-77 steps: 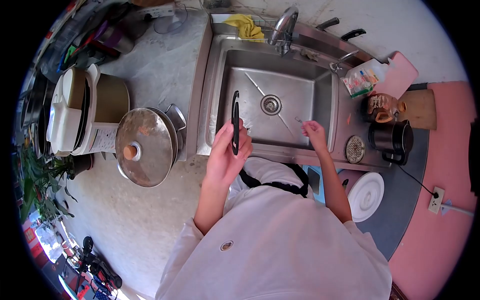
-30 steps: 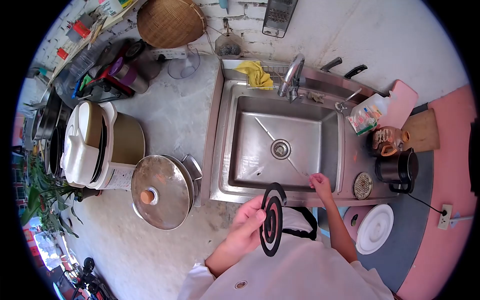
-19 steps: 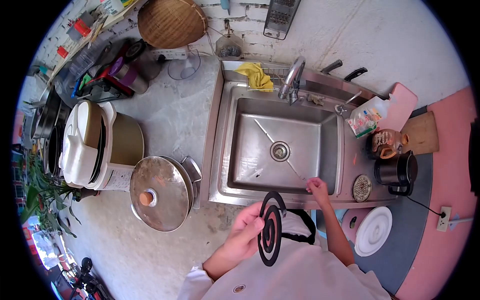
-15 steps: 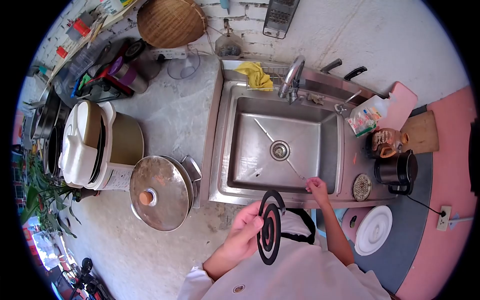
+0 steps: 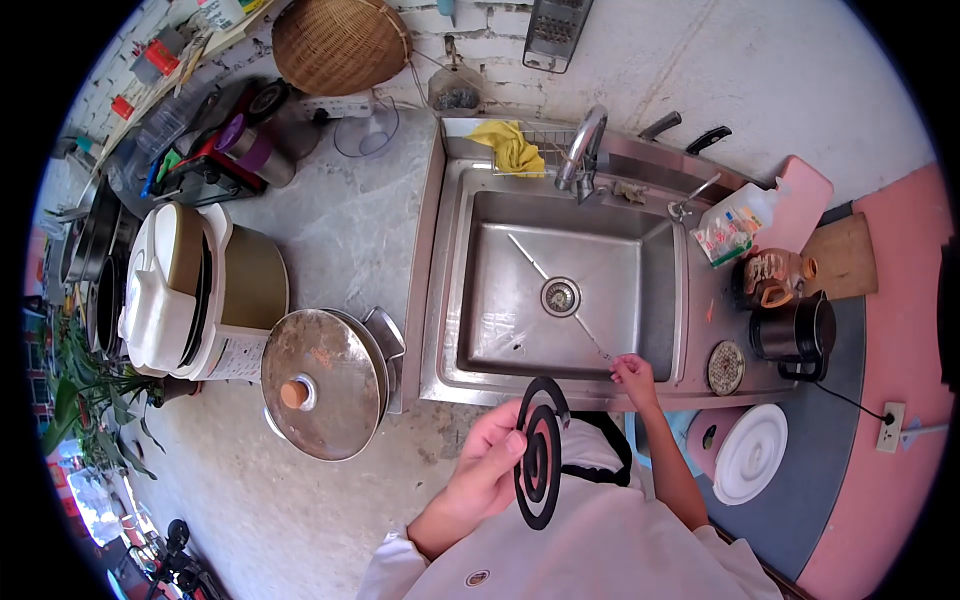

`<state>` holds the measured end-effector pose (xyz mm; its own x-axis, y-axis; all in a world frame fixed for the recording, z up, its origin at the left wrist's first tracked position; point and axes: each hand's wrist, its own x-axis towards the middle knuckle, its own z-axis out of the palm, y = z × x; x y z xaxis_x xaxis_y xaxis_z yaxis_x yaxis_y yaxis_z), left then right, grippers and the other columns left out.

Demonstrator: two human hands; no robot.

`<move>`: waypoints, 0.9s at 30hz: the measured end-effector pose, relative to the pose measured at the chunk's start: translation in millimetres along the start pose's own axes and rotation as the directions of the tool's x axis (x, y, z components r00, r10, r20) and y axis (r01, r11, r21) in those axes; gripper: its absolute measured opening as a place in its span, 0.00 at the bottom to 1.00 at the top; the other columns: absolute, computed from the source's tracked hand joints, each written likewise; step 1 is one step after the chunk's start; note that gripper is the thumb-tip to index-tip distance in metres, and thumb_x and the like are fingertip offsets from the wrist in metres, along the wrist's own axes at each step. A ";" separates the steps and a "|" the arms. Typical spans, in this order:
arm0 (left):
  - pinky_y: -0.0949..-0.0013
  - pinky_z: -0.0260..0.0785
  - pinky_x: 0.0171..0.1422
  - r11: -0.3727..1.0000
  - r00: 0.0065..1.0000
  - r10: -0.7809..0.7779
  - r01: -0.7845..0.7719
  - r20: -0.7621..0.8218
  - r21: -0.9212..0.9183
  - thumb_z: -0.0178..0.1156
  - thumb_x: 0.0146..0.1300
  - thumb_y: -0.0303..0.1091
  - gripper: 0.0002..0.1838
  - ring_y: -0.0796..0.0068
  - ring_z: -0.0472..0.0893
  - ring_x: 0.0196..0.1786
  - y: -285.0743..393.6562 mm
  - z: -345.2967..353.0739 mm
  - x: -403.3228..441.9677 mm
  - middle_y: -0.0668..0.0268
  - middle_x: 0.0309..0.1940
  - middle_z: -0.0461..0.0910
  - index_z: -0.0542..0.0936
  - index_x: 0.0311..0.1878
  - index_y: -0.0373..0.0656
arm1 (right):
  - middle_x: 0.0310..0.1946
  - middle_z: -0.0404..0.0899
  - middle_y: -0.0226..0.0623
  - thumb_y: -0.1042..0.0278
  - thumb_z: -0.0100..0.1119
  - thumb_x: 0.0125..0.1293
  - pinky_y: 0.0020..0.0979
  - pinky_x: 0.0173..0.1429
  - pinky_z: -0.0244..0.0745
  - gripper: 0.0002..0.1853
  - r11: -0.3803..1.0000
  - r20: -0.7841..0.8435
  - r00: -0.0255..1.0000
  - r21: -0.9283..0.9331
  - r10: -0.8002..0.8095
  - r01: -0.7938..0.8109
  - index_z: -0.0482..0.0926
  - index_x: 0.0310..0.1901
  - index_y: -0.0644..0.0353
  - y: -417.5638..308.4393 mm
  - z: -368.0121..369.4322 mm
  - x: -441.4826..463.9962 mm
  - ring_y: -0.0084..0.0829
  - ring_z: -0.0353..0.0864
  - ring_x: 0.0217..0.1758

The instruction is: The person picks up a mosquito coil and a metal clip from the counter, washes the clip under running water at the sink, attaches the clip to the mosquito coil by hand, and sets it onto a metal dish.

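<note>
kitchen corner: white-painted wall, brick-patterned to the left; grey stone-look table (image 5: 365,210) left of a rectangular stainless steel sink (image 5: 448,300).
black coil: flat matt-black spiral coil (image 5: 541,455) up in the air between sink front and white cloth shirt (image 5: 590,540); outer end hooks round at the top.
coil axis: tall narrow oval from this angle, long axis running sink-to-shirt; face turned partly sideways, gaps between turns visible.
left hand: left hand (image 5: 488,465) closed in a pinch, thumb and fingers on the coil's left edge; nearer hand, touching.
right hand: right hand (image 5: 633,375) at the sink's front rim, fingers drawn together; cannot tell if something small sits in the tips.
hand to coil: coil lies between the two hands, off to the right hand's left and closer to the body; right hand apart from it.
coil look: evenly thick turns, no break seen; surface detail too small to tell.
around: round metal pan lid with wooden knob (image 5: 325,375) left, black kettle (image 5: 793,338) right.
</note>
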<state>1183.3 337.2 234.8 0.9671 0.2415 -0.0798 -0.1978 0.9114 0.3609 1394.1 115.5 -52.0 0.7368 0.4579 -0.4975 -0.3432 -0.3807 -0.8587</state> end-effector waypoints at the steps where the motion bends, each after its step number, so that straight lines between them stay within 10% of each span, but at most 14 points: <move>1: 0.83 0.67 0.29 1.000 1.000 -0.005 0.005 -0.001 0.007 0.52 0.63 0.42 0.21 0.85 0.75 0.30 0.0 -0.4 -0.6 0.66 0.34 0.74 0.67 0.50 0.34 | 0.26 0.77 0.34 0.68 0.55 0.61 0.19 0.30 0.70 0.10 1.000 0.000 1.000 0.001 0.001 -0.001 0.74 0.38 0.66 0.5 0.4 -0.4 0.19 0.74 0.24; 27: 0.76 0.53 0.23 0.999 1.000 -0.005 0.004 -0.012 -0.047 0.50 0.64 0.40 0.12 0.81 0.64 0.20 -3.5 -3.3 1.1 0.72 0.20 0.65 0.68 0.42 0.41 | 0.25 0.76 0.30 0.65 0.56 0.60 0.18 0.27 0.66 0.09 0.999 -0.068 0.998 -0.029 -0.018 0.016 0.75 0.35 0.61 -20.8 21.1 -13.5 0.15 0.70 0.24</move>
<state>1184.5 335.4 230.4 0.9660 0.2411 -0.0931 -0.2009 0.9272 0.3161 1379.1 134.2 -30.0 0.7804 0.4091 -0.4728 -0.3143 -0.3970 -0.8623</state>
